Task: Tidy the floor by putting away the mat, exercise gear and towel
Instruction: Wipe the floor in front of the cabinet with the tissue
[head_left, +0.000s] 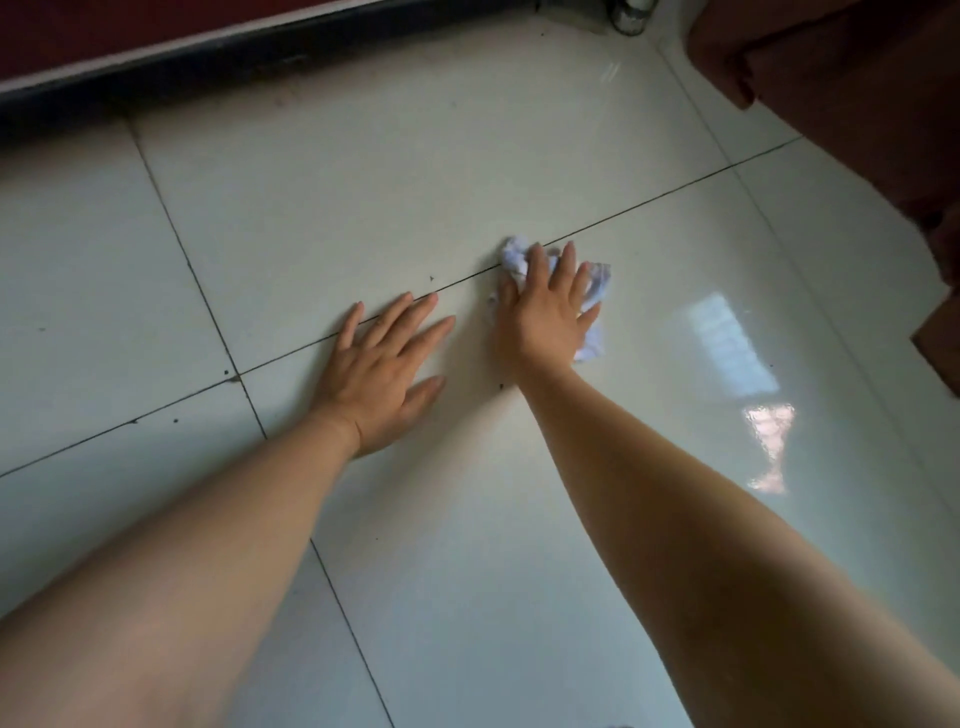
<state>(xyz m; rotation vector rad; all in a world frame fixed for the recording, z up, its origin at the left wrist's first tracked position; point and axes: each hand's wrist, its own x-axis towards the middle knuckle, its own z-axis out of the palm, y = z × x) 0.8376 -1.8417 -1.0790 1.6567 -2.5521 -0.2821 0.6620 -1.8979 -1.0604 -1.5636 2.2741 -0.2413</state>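
Observation:
A small crumpled pale blue-white towel (595, 291) lies on the glossy white tiled floor (363, 197). My right hand (545, 312) presses flat on top of it with fingers spread, so most of the cloth is hidden beneath the palm. My left hand (384, 374) rests flat on the bare tile just to the left, fingers apart, with nothing in it. No mat or exercise gear is in view.
A dark red wall with a black skirting (208, 67) runs along the far edge. Brown furniture (857, 93) fills the upper right corner, and a brown corner (940, 348) juts in at the right edge. A dark object (631, 15) stands at the top.

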